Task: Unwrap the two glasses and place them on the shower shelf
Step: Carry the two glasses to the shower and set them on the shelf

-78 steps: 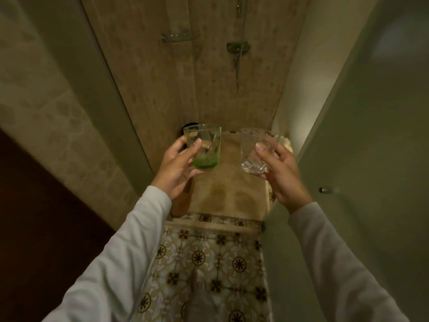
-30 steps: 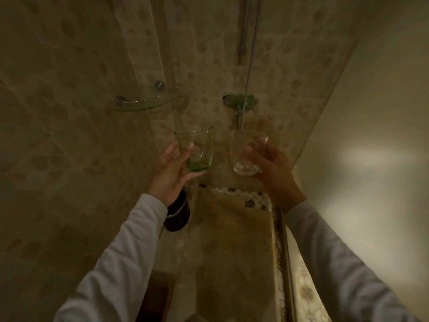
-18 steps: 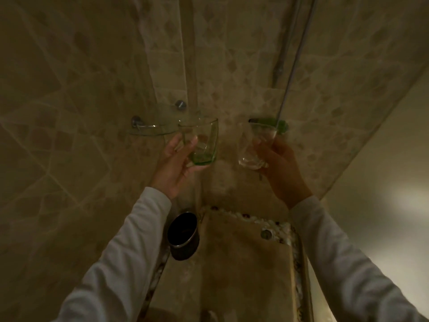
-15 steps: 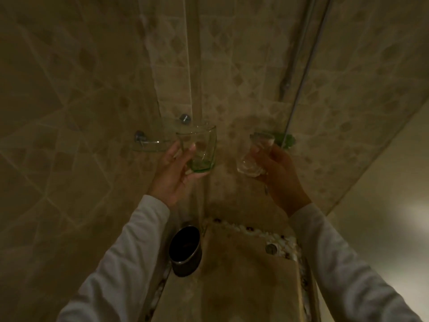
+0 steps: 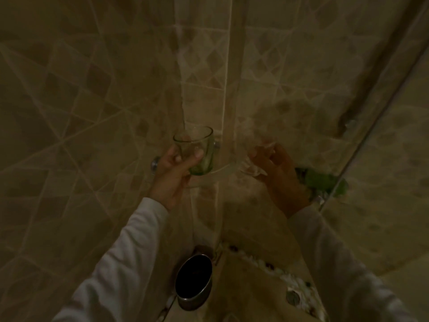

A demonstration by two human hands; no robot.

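Head view: I am looking into a dim tiled shower corner, with both of my arms in pale sleeves reaching up toward it.
Left hand (image 5: 173,174): my fingers and thumb are wrapped round the green glass (image 5: 196,149), thumb across its near side, holding it upright with the mouth up.
Green glass position: raised in front of the corner, just above the edge of the glass corner shelf (image 5: 218,169); I cannot tell whether its base touches the shelf.
Right hand (image 5: 277,169): my fingers are curled round the clear glass (image 5: 251,156), which is blurred and faint; how tight the grip is I cannot tell.
Clear glass position: just right of the corner, beside the green glass but apart from it.
Shelf: a faint curved edge fixed by a metal stud (image 5: 154,163) on the left wall.
Below: a dark metal cup (image 5: 193,282) stands on the floor in the corner.
Right side: a green tap fitting (image 5: 323,182) sits behind my right wrist.
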